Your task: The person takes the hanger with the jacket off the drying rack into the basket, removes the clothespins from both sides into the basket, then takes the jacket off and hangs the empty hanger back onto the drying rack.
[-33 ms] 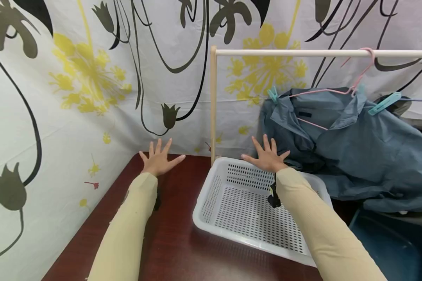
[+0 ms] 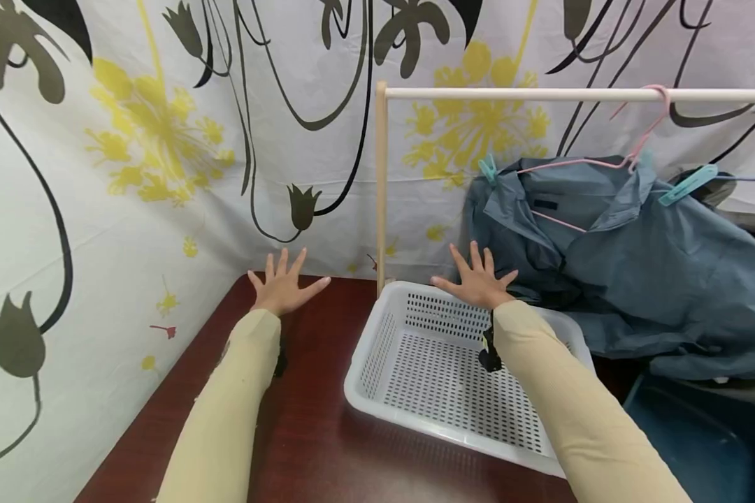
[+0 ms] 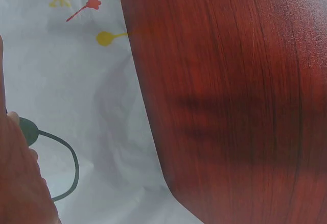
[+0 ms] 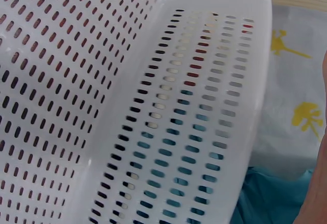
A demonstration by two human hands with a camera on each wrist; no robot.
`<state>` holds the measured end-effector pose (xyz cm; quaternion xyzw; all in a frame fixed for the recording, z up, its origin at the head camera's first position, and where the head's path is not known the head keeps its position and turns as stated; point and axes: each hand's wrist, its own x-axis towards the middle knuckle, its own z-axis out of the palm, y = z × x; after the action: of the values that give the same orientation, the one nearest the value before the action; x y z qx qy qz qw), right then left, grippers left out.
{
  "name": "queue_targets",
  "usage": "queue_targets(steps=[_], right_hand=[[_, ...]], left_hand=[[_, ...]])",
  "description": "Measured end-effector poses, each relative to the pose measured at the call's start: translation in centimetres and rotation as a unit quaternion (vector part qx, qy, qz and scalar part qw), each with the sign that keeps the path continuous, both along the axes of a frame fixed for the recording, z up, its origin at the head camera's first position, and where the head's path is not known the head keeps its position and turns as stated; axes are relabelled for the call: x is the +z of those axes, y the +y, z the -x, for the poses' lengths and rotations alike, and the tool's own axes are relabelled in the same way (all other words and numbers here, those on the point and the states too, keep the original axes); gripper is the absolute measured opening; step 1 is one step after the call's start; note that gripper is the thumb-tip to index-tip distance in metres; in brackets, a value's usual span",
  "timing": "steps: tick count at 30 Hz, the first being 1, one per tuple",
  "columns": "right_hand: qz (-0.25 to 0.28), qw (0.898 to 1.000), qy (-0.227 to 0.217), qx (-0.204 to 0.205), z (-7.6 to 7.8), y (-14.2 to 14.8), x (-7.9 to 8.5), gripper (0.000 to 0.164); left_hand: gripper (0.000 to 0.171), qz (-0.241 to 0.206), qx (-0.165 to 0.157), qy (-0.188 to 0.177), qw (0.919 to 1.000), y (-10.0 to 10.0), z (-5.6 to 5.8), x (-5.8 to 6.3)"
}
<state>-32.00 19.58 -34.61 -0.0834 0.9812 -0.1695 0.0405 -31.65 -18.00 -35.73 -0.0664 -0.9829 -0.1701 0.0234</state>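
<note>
My left hand (image 2: 284, 283) is open with its fingers spread, hovering over the far end of the dark red table (image 2: 314, 433) near the patterned cloth. Fingers also spread, my right hand (image 2: 478, 278) is open over the far rim of the empty white perforated basket (image 2: 356, 391). Neither hand holds anything. The right wrist view is filled by the basket's inner wall (image 4: 153, 106). In the left wrist view only the table top (image 3: 245, 106) and the cloth (image 3: 87, 106) show.
A blue-grey shirt (image 2: 635, 279) hangs on a pink hanger (image 2: 642, 140) from a wooden rail (image 2: 541, 93), right of the basket, with teal clothespins (image 2: 688, 184) at its shoulders. The rail's post (image 2: 382, 195) stands behind the basket. A dark blue object (image 2: 698, 433) sits low right.
</note>
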Motion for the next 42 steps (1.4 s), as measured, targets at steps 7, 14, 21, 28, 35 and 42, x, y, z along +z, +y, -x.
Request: queue_targets(steps=[7, 14, 21, 28, 35, 42], right_hand=[[-0.002, 1.000, -0.007, 0.000, 0.1, 0.0, -0.4, 0.089], [0.007, 1.000, -0.005, 0.000, 0.0, 0.4, -0.8, 0.091], [0.015, 0.999, 0.040, 0.003, -0.6, 0.9, -0.2, 0.088], [0.050, 0.997, 0.064, 0.010, -1.1, 1.4, 1.5, 0.068], [0.100, 0.991, 0.088, 0.023, -2.9, 3.0, 3.4, 0.048], [0.115, 0.986, 0.114, 0.023, -4.8, 5.4, 4.6, 0.043]], left_hand=[[0.091, -0.010, 0.004, -0.014, 0.9998, -0.7, -0.2, -0.4], [0.090, -0.011, 0.001, -0.040, 0.9991, -1.0, -0.9, -0.6], [0.082, -0.033, -0.030, -0.021, 0.9988, -0.5, -1.3, 0.2], [0.055, -0.136, -0.068, 0.013, 0.9883, 0.4, -1.9, 1.8], [0.041, -0.179, -0.095, 0.057, 0.9775, 2.2, -1.7, 3.1], [0.036, -0.188, -0.116, 0.083, 0.9719, 4.4, -1.4, 4.2]])
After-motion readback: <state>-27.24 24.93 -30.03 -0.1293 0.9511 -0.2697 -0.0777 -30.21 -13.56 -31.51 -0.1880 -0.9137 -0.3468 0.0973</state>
